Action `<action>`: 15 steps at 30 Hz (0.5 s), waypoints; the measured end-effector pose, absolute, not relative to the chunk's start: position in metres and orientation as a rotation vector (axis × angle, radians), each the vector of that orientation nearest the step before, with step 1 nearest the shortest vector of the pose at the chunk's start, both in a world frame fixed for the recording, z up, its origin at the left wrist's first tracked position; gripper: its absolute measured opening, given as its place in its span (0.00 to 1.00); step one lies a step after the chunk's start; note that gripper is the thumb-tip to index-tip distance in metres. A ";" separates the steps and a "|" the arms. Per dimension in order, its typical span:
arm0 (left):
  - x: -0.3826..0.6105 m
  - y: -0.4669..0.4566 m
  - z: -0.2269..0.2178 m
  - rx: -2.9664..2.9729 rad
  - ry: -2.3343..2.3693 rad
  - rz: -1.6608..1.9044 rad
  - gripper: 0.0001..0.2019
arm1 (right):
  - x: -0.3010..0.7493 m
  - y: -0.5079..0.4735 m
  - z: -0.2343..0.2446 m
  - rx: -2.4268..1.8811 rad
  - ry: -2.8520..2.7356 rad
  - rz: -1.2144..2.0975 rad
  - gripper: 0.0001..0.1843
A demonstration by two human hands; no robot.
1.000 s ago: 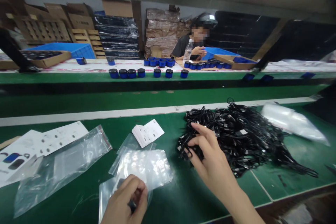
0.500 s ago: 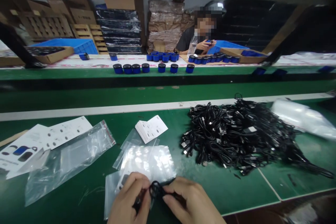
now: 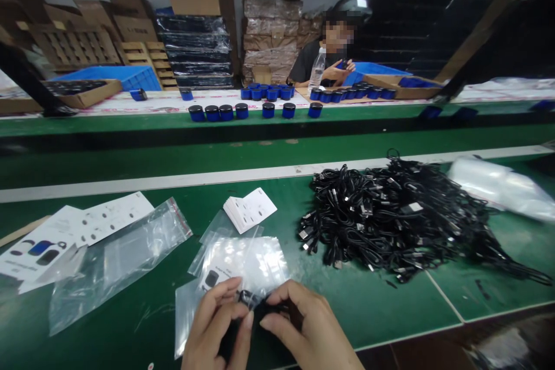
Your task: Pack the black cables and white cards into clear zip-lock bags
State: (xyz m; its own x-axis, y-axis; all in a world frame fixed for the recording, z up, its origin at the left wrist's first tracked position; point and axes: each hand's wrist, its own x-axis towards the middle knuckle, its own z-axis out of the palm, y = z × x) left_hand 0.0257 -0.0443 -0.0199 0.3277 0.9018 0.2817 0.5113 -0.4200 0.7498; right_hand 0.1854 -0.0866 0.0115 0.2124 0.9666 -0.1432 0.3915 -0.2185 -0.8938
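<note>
My left hand [image 3: 217,326] and my right hand [image 3: 303,329] meet at the bottom centre, both pinched on a small coiled black cable [image 3: 254,302]. They hover over a clear zip bag [image 3: 243,266] that holds a printed card. A big heap of black cables [image 3: 390,219] lies to the right on the green bench [image 3: 368,300]. A small stack of white cards [image 3: 249,211] sits just beyond the bags.
Larger clear bags [image 3: 117,260] and printed sheets [image 3: 56,237] lie at the left. A plastic bag bundle [image 3: 498,185] rests at the far right. Blue round speakers [image 3: 243,110] line the far belt, where a person [image 3: 325,58] sits. Cartons and pallets stand behind.
My right hand left the cable heap with one cable and came to my left hand. Both hands now work the cable at the mouth of the bag.
</note>
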 end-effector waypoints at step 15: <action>0.024 -0.044 -0.015 2.154 1.247 0.931 0.07 | 0.184 -0.093 -0.002 -1.042 -0.410 1.610 0.23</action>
State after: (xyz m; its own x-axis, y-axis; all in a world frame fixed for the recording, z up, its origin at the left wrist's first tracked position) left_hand 0.0238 -0.0437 -0.0149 0.3533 0.8802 0.3168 0.5539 -0.4697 0.6874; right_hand 0.1838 -0.0931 -0.0018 0.0089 0.9124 -0.4091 -0.6061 -0.3205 -0.7280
